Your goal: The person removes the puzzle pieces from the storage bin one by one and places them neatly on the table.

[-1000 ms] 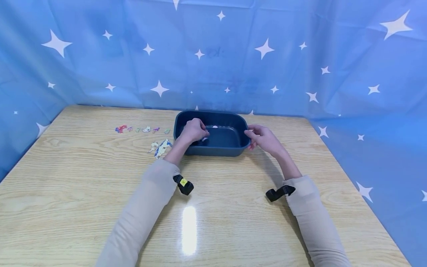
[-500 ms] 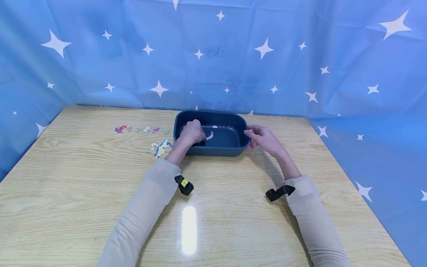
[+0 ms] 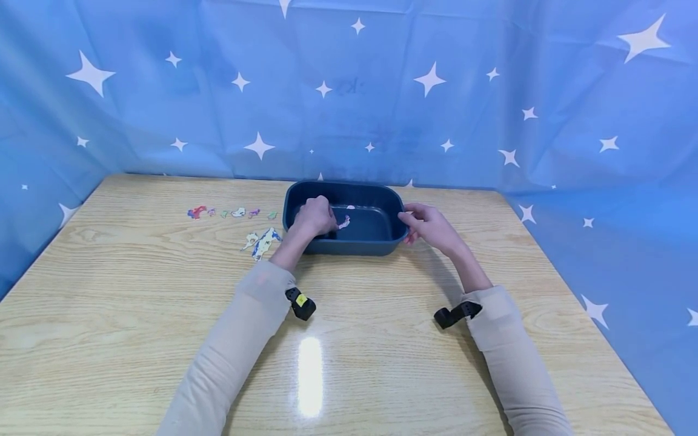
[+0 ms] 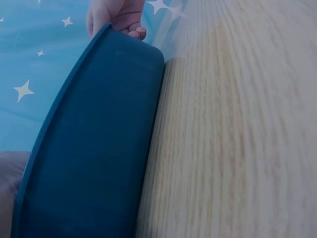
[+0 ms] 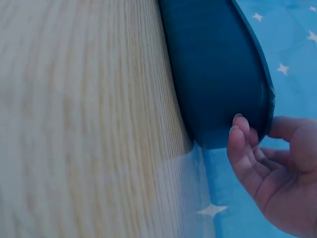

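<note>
A dark blue plastic tub (image 3: 353, 247) stands on the table, its near wall also filling much of the left wrist view. My left hand (image 3: 315, 216) reaches down inside the tub's left half, its fingertips hidden; I cannot tell whether they hold anything. A small pinkish-white cut-out piece (image 3: 344, 222) shows right beside those fingers. Farther back in the tub is a pale pink bit (image 3: 351, 207). At the tub's right end my right hand (image 3: 431, 227) grips the rim, thumb at the edge and fingers against the outer wall (image 5: 218, 99).
Left of the tub, several small, flat coloured pieces lie in a row, among them a red and blue one (image 3: 197, 212) and a white one (image 3: 238, 212). A larger white and blue piece (image 3: 265, 243) lies nearer. A blue star-patterned curtain (image 3: 349, 91) hangs behind the wooden table (image 3: 136, 303).
My left hand has dipped lower in the tub and its fingertips have passed out of sight. The pinkish-white piece now shows beside the hand, slightly to the right. My right hand keeps its grip.
</note>
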Demonstrator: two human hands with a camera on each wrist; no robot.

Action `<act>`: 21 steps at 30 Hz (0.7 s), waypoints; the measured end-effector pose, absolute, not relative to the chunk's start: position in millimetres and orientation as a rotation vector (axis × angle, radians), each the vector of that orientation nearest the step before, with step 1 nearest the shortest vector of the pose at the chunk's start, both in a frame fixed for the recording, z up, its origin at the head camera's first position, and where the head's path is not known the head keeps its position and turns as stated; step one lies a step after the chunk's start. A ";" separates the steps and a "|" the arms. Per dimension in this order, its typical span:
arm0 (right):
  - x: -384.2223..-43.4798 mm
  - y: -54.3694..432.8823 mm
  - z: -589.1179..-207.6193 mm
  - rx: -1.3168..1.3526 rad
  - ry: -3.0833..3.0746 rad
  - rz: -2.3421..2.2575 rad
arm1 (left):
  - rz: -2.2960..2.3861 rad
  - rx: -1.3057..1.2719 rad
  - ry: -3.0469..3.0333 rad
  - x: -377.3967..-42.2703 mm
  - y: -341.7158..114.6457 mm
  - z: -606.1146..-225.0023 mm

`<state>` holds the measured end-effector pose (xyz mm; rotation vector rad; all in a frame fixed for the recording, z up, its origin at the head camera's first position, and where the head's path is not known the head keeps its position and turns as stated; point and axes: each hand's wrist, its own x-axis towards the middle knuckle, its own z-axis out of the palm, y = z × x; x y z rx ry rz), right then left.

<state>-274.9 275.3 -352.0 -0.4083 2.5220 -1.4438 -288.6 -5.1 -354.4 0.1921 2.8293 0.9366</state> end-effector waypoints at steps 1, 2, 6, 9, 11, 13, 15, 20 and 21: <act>-274.9 275.4 -352.1 -0.408 2.524 -1.443 | 0.944 0.196 2.828 -289.2 -5.1 -354.5; -275.1 275.3 -352.2 -0.408 2.525 -1.443 | 0.948 0.198 2.829 -289.6 -5.0 -354.6; -275.8 276.2 -353.0 -0.409 2.532 -1.436 | 0.949 0.189 2.826 -290.1 -4.7 -353.6; -275.8 276.7 -353.3 -0.406 2.535 -1.432 | 0.942 0.193 2.825 -289.3 -4.6 -353.3; -275.2 276.5 -352.8 -0.403 2.538 -1.427 | 0.933 0.207 2.827 -289.0 -4.8 -353.5; -274.8 276.2 -352.5 -0.399 2.540 -1.422 | 0.926 0.219 2.830 -288.6 -4.9 -353.4; -274.5 275.8 -352.1 -0.396 2.541 -1.419 | 0.911 0.226 2.834 -288.2 -5.0 -352.9; -274.8 275.2 -351.6 -0.388 2.537 -1.421 | 0.885 0.241 2.827 -287.3 -5.5 -351.4; -275.0 275.2 -351.8 -0.385 2.534 -1.423 | 0.887 0.245 2.828 -287.4 -5.8 -351.4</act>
